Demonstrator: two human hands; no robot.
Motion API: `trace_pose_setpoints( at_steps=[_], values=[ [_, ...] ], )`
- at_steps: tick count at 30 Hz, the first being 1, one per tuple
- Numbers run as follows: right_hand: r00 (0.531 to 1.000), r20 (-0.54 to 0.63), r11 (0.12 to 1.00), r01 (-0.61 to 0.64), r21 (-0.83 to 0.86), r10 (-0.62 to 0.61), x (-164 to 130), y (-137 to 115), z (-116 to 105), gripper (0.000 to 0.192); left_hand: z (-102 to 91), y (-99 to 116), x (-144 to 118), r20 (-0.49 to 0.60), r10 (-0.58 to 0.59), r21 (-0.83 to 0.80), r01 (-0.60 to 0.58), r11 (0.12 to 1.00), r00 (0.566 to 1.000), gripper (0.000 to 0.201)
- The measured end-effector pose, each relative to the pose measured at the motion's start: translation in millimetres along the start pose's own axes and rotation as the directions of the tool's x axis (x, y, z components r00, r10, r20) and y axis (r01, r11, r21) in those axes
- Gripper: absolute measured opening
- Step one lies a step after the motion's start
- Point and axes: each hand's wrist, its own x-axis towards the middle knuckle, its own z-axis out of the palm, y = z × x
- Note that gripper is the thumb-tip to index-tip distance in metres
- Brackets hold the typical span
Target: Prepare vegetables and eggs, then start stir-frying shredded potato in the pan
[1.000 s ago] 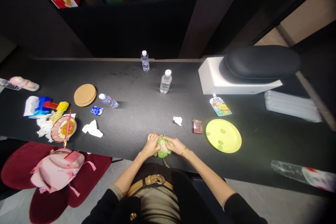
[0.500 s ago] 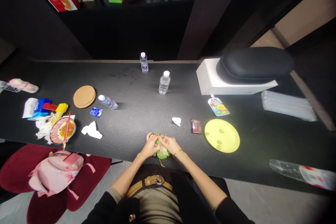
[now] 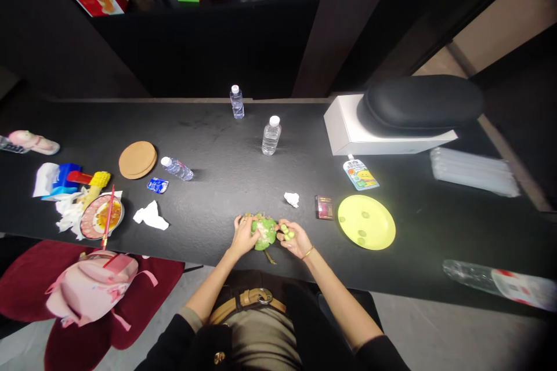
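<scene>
Right of the pod (image 3: 264, 234), the right hand (image 3: 300, 240) is cradling seeds (image 3: 288, 232) in loosely curled fingers; the left hand (image 3: 243, 236) is gripping the pod by the table's (image 3: 209, 203) near edge. If the palm is tilting, seeds may be rolling off.

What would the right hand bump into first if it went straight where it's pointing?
Probably the green seed pod with pale torn patches, held by the left hand. The right hand points that way; whether it touches is unclear.
</scene>
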Motion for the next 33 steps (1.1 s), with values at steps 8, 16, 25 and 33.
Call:
trace_pose_setpoints(
  at_steps=[8, 16, 25, 33],
  values=[
    [0.951, -0.221, 0.721, 0.003, -0.693, -0.216, 8, 9, 9, 0.046, -0.4, 16, -1, -0.057, -0.021, 0.168, 0.030, 0.985, 0.998, 0.014],
    [0.978, -0.095, 0.169, -0.064, -0.984, -0.186, 16, 1, 12, 0.028, -0.3, 7, -7, 0.033, 0.051, -0.081, -0.049, 0.996, 0.998, 0.005],
    [0.970, 0.015, 0.098, 0.039, -0.994, -0.241, 14, 10, 22, 0.012, -7.0, 1, -2, 0.267, 0.168, 0.139, -0.210, 0.968, 0.949, 0.034],
    [0.933, 0.009, 0.145, 0.066, -0.987, -0.360, 18, 12, 27, 0.011, 13.3, 1, -2, 0.159, 0.143, 0.245, -0.180, 0.953, 0.977, 0.040]
  ],
)
